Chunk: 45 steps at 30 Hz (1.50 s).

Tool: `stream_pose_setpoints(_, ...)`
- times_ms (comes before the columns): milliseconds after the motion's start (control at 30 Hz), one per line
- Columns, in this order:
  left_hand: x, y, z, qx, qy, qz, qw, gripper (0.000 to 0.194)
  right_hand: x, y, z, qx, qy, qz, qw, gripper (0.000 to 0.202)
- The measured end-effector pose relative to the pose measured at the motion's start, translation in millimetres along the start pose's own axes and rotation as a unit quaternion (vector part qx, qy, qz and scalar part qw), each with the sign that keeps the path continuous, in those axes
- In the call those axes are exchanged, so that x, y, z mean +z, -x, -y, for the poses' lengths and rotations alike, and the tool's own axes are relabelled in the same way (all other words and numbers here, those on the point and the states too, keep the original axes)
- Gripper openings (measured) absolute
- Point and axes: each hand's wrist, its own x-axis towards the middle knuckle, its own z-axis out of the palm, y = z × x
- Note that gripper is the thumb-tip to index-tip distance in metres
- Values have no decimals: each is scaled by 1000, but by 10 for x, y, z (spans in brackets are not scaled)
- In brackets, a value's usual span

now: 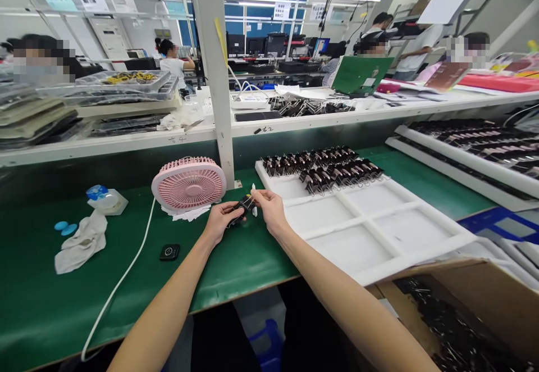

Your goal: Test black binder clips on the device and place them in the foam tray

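Observation:
Above the green mat, my left hand point(219, 220) grips a black binder clip point(243, 210) with wire handles. My right hand point(269, 208) pinches a small white piece point(253, 189) at the clip's upper right side; its fingertips meet the clip there. What lies between the clip's jaws is too small to make out. Right of my hands, a white foam tray point(370, 221) with divided compartments holds rows of black clips point(337, 167) in its far part; its nearer compartments show bare white bottoms.
A pink fan point(189, 185) stands behind my left hand, its white cable point(130, 273) crossing the mat. A black watch-like device point(169, 252) and a white cloth point(82, 243) lie left. An open cardboard box point(471, 293) of black clips stands lower right. Several people are beyond the shelf.

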Motion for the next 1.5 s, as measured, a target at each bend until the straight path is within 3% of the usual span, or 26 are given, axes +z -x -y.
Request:
stream_pose_setpoints(200, -6, -36, -28, 1, -10, -5, 1000, 52, -19, -2, 20, -12, 47, 11, 999, 44)
stream_pose_setpoints(333, -15, -14, -99, -5, -8, 6, 1000, 55, -160, 94, 238, 36, 180, 76, 980, 32)
stream_pose_setpoints(400, -29, -1, -128, -15, -23, 30, 999, 58, -279, 210, 382, 65, 256, 138, 954, 27)
stream_pose_setpoints(467, -51, -22, -140, -57, -70, 90, 992, 61, -398, 343, 510, 85, 298, 195, 931, 26)
stream_pose_setpoints(567, -70, -91, -137, -95, -117, 150, 977, 61, -526, 514, 631, 137, 304, 258, 907, 26)
stream_pose_setpoints(667, -56, -99, -142, -99, -115, 168, 974, 61, -585, 639, 673, 187, 279, 292, 895, 25)
stream_pose_setpoints(800, -17, -46, -151, -39, -30, 117, 992, 55, -698, 682, 718, 152, 211, 212, 942, 22)
stream_pose_setpoints(867, -3, -41, -148, -7, 5, 86, 996, 49, -825, 594, 771, 97, 206, 131, 965, 23)
stream_pose_setpoints(933, 2, -44, -143, 8, 18, 74, 997, 46, -983, 429, 839, 20, 272, 31, 961, 23)
stream_pose_setpoints(1000, 1, -42, -136, 14, 20, 73, 997, 45, -1139, 221, 895, -59, 398, -69, 913, 20)
stream_pose_setpoints(1067, -4, -32, -130, 16, 17, 76, 997, 46, -1260, 17, 915, -108, 518, -135, 838, 18)
stream_pose_setpoints(1133, -9, -19, -128, 19, 17, 76, 997, 46, -1331, -147, 895, -119, 604, -155, 773, 20)
stream_pose_setpoints(1200, -14, -11, -126, 19, 17, 78, 997, 46, -1349, -261, 851, -116, 660, -144, 728, 23)
stream_pose_setpoints(1300, -22, -14, -119, 16, 14, 82, 996, 45, -1312, -355, 792, -112, 711, -129, 682, 25)
stream_pose_setpoints(1500, -38, -29, -85, 16, 18, 84, 996, 45, -1209, -436, 746, -98, 759, -103, 635, 19)
